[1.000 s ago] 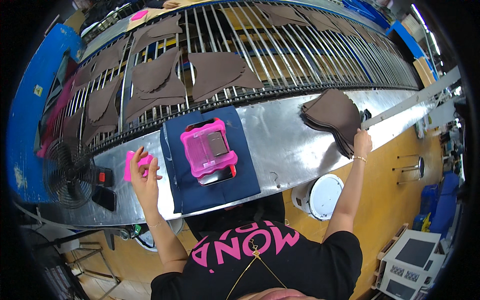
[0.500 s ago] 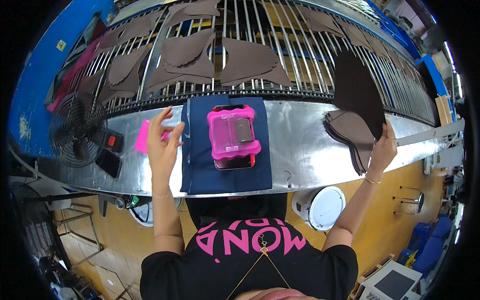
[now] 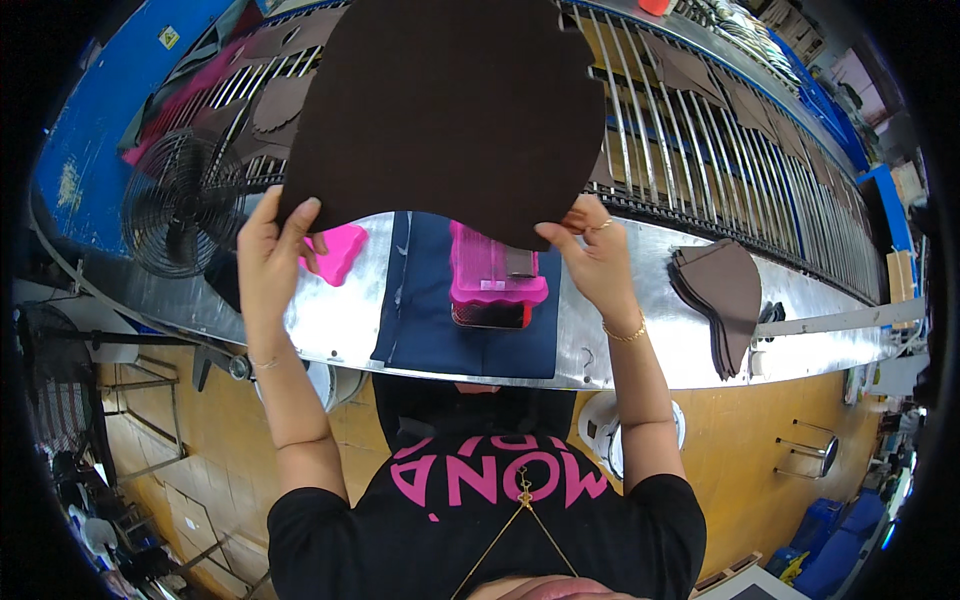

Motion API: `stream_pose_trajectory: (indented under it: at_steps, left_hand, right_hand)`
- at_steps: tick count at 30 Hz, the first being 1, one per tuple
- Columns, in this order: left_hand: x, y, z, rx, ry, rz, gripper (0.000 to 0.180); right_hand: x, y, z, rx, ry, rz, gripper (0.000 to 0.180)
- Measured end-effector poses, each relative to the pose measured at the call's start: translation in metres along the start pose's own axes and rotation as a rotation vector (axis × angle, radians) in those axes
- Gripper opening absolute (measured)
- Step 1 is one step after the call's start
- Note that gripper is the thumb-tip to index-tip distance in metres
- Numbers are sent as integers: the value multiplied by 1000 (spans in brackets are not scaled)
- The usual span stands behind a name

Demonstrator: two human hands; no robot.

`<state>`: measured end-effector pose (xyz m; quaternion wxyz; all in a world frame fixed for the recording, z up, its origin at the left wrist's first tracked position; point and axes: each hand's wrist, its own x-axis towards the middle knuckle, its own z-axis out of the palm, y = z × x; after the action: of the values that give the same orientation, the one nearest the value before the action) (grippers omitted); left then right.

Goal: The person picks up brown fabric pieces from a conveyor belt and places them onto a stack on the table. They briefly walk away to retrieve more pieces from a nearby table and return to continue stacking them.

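A large dark brown cut sheet (image 3: 445,120) with a curved lower edge is held up in front of me, over the rack. My left hand (image 3: 270,250) pinches its lower left corner. At the lower right corner, my right hand (image 3: 595,255) grips it between thumb and fingers. Below the sheet, a pink plastic box (image 3: 490,275) with a clear pink lid stands on a phone-like dark and red item (image 3: 490,315); its top is partly covered by the sheet. Both lie on folded navy cloth (image 3: 430,340). Beside my left hand sits a flat pink piece (image 3: 340,252).
A stack of brown cut pieces (image 3: 725,295) lies on the metal table (image 3: 630,345) at the right. Behind runs a rack of metal bars (image 3: 690,150) bearing several brown pieces. A black fan (image 3: 185,205) stands at the left. A stool (image 3: 815,450) is on the floor.
My right hand has carried the dark brown sheet from the stack at the right to the middle. My left hand has taken hold of its other corner.
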<state>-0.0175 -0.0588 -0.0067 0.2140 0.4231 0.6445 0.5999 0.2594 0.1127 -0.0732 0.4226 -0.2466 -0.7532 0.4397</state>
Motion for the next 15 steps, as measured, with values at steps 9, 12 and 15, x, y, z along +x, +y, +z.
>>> stream_pose_trajectory:
  at_steps: [9, 12, 15]
  left_hand:
    - [-9, -8, -10, 209, -4, -1, 15]
    - [-6, -16, 13, 257, -157, -3, 14]
    - [3, -28, 41, 493, -289, 145, 12]
  right_hand:
    - [-10, 15, -3, -282, -100, -141, 18]
    - [-27, 32, -27, -381, -28, -98, 17]
    - [-50, 45, -51, -427, 23, -30, 17]
